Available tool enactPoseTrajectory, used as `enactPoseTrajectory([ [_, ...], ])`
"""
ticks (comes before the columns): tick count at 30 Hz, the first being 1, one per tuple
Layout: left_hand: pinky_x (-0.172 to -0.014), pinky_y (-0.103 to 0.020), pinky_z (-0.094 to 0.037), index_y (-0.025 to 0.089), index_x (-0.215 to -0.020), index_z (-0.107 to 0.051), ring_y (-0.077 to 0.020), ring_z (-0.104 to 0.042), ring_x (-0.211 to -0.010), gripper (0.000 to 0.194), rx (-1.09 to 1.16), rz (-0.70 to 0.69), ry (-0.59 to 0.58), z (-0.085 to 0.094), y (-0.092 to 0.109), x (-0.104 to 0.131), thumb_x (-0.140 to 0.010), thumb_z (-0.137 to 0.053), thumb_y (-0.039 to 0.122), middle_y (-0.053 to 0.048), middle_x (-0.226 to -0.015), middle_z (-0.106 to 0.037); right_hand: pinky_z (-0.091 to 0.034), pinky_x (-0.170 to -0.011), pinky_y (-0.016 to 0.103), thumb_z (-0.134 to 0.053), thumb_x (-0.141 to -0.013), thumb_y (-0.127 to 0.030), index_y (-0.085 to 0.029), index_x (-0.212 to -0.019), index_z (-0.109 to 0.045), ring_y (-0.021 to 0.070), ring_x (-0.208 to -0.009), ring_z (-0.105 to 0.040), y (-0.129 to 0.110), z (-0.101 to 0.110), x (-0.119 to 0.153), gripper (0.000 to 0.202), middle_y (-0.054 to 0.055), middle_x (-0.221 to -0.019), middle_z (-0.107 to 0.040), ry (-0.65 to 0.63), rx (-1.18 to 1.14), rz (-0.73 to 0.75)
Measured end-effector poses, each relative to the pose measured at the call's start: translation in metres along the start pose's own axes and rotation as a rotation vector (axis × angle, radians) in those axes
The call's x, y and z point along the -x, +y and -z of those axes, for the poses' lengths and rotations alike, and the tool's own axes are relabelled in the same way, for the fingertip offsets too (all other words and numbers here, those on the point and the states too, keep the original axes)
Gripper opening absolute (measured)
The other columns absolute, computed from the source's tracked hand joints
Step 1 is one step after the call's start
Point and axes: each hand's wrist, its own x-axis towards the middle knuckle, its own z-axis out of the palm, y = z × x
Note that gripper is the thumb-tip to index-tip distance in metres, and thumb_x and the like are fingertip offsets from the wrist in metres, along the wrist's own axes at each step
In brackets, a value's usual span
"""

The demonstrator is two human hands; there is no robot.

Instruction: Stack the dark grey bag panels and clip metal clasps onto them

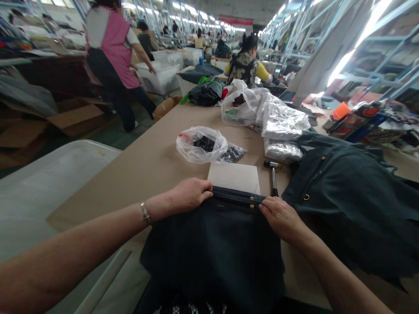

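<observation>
A dark green bag (219, 244) hangs over the table's near edge, its zippered top stretched between my hands. My left hand (195, 194) pinches the left end of the zipper strip (232, 194). At the strip's right end, beside two gold-coloured zipper pulls (252, 202), the fingers of my right hand (278, 213) are closed on the bag. Just beyond the strip lies a white board (234, 174). A hammer (274, 176) rests to the right of the board, its handle end near my right hand.
A clear plastic bag (201, 145) with black contents sits mid-table. Behind it are wrapped packets (283, 120). More dark green bags (347, 196) are piled at right. A white bin (65, 183) stands at left. A person in a pink apron (116, 48) stands beyond the table.
</observation>
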Motion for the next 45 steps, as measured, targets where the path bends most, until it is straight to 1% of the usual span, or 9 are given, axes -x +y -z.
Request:
enactPoseTrajectory([
  [5, -0.065, -0.03, -0.039, 0.018, -0.086, -0.059, -0.0233, -0.059, -0.076, 0.023, -0.215, 0.083, -0.037, -0.021, -0.01, -0.021, -0.087, -0.044, 0.036, -0.008, -0.081, -0.063, -0.037, -0.075, 0.029, -0.032, -0.094, -0.032, -0.017, -0.074, -0.056, 0.0178, -0.087, -0.055, -0.002, -0.022, -0.013, 0.034, 0.007, -0.089, -0.059, -0.013, 0.159, -0.065],
  [12, -0.068, -0.031, -0.041, 0.017, -0.084, -0.059, -0.0225, -0.06, -0.079, 0.022, -0.121, 0.056, -0.052, -0.015, -0.016, -0.026, -0.087, -0.046, 0.034, -0.008, -0.084, -0.064, -0.037, -0.071, 0.029, -0.032, -0.093, -0.03, -0.016, -0.079, -0.059, 0.0195, -0.084, -0.06, -0.005, -0.013, -0.022, 0.034, 0.008, -0.089, -0.064, -0.047, 0.175, -0.106],
  [16, -0.076, -0.042, -0.043, 0.015, -0.095, -0.06, -0.0293, -0.057, -0.089, 0.021, -0.4, 0.032, 0.119, -0.019, 0.008, -0.02, -0.088, -0.043, 0.024, -0.013, -0.095, -0.062, -0.038, -0.066, 0.03, -0.032, -0.092, -0.029, -0.016, -0.079, -0.061, 0.0216, -0.081, -0.063, -0.01, -0.014, -0.024, 0.034, 0.009, -0.088, -0.065, -0.055, 0.231, -0.086],
  [19, -0.087, -0.051, -0.039, 0.018, -0.111, -0.059, -0.0343, -0.048, -0.108, 0.034, -0.524, -0.187, 0.228, -0.041, 0.036, -0.012, -0.085, -0.038, 0.01, -0.013, -0.118, -0.055, -0.039, -0.063, 0.03, -0.031, -0.092, -0.029, -0.017, -0.082, -0.062, 0.021, -0.078, -0.064, -0.017, -0.013, -0.022, 0.035, 0.008, -0.09, -0.065, -0.049, 0.292, -0.086],
  [24, -0.088, -0.062, -0.037, 0.02, -0.123, -0.053, -0.04, -0.046, -0.111, 0.046, -0.424, -0.313, 0.039, -0.082, 0.051, -0.007, -0.078, -0.048, 0.016, -0.014, -0.129, -0.049, -0.04, -0.068, 0.029, -0.036, -0.091, -0.033, -0.022, -0.096, -0.06, 0.0192, -0.085, -0.061, -0.001, 0.03, -0.028, 0.027, 0.004, -0.095, -0.064, -0.054, 0.395, -0.063],
  [28, -0.091, -0.061, -0.036, 0.022, -0.121, -0.054, -0.0384, -0.045, -0.113, 0.045, -0.405, -0.31, 0.086, -0.085, 0.039, -0.014, -0.078, -0.044, 0.012, -0.012, -0.13, -0.048, -0.039, -0.079, 0.037, -0.036, -0.088, -0.019, -0.02, -0.097, -0.065, 0.0256, -0.097, -0.055, 0.05, 0.092, -0.051, 0.03, 0.01, -0.104, -0.061, -0.085, 0.535, -0.122],
  [31, -0.092, -0.06, -0.035, 0.022, -0.121, -0.054, -0.0371, -0.045, -0.113, 0.043, -0.403, -0.299, 0.117, -0.08, 0.034, -0.021, -0.08, -0.043, 0.013, -0.012, -0.128, -0.049, -0.034, -0.089, 0.047, -0.049, -0.079, -0.013, -0.021, -0.088, -0.071, 0.0304, -0.103, -0.05, 0.086, 0.117, -0.066, 0.025, 0.011, -0.103, -0.062, -0.195, 0.614, -0.166],
  [37, -0.092, -0.059, -0.037, 0.023, -0.121, -0.055, -0.0365, -0.044, -0.113, 0.043, -0.393, -0.265, 0.098, -0.075, 0.038, -0.026, -0.08, -0.044, 0.014, -0.012, -0.129, -0.048, -0.031, -0.093, 0.057, -0.054, -0.075, -0.01, -0.019, -0.083, -0.072, 0.035, -0.11, -0.047, 0.106, 0.108, -0.075, 0.021, 0.015, -0.111, -0.06, -0.31, 0.652, -0.183],
  [45, -0.095, -0.061, -0.035, 0.023, -0.122, -0.054, -0.037, -0.043, -0.116, 0.044, -0.39, -0.256, 0.11, -0.076, 0.039, -0.023, -0.079, -0.046, 0.014, -0.013, -0.131, -0.047, -0.032, -0.095, 0.053, -0.054, -0.071, -0.003, -0.015, -0.066, -0.065, 0.03, -0.102, -0.052, 0.102, 0.118, -0.071, 0.016, 0.013, -0.096, -0.064, -0.218, 0.635, -0.099],
])
